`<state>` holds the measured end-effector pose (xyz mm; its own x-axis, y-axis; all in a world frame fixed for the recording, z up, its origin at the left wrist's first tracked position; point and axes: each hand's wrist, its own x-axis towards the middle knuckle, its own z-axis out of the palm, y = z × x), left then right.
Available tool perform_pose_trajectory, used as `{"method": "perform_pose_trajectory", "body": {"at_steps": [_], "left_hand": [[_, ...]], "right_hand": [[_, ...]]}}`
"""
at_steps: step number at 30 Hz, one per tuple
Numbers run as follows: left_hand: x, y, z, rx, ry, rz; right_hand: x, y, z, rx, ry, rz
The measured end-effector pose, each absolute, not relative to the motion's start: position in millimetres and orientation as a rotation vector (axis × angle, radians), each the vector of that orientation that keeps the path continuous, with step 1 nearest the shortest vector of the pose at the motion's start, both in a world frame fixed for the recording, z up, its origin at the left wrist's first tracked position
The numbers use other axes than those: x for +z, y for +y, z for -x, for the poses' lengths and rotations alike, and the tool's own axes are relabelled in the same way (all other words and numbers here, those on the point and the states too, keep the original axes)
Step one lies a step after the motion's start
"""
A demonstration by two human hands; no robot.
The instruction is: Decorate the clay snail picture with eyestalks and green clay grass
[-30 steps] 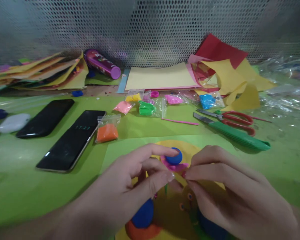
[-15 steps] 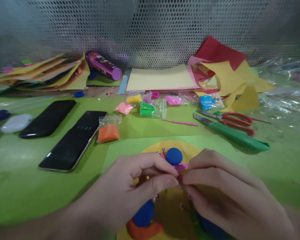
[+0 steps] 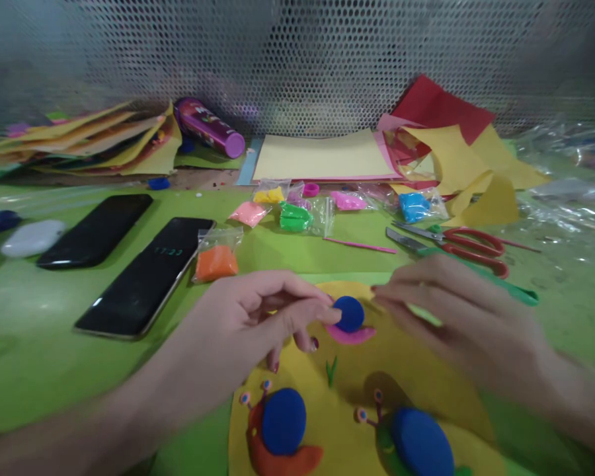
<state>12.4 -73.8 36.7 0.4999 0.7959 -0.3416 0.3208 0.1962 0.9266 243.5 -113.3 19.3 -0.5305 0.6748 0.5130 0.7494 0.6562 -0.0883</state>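
A yellow paper disc (image 3: 426, 370) lies on a green sheet in front of me. Three clay snails with blue shells sit on it: a pink one (image 3: 350, 316) at the top, an orange one (image 3: 282, 426) at the lower left and a green one (image 3: 419, 441) at the lower right. My left hand (image 3: 268, 314) has its fingers curled and pressed together, the tips touching the pink snail's blue shell. My right hand (image 3: 456, 314) hovers just right of that snail. It is smeared by motion, fingers pointing left. A tiny green clay blade (image 3: 331, 370) stands mid-disc.
Two dark phones (image 3: 146, 277) (image 3: 96, 231) lie at the left, with an orange clay bag (image 3: 215, 259) beside them. Further clay bags (image 3: 295, 215), a pink stick (image 3: 361, 245), red scissors (image 3: 471, 241) and a green-handled cutter (image 3: 518, 293) lie behind. Paper stacks (image 3: 322, 158) and a purple tube (image 3: 211, 127) line the mesh wall.
My hands, pinched together in front of the pink snail, have come apart. The right has lifted up and to the right, uncovering the lower snails; the left has moved to the blue shell.
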Motion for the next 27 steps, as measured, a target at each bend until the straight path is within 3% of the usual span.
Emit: {"method": "perform_pose_trajectory", "body": {"at_steps": [3,27], "left_hand": [[33.8,-68.2,-10.4,0.527,1.008,-1.366],[27.7,-69.5,-12.4,0.532,1.008,-1.177]], "right_hand": [[13.6,-91.5,-263.5,-0.471,-2.440,1.259],[7.4,-88.1,-270.4,-0.863,-2.828,1.440]]}}
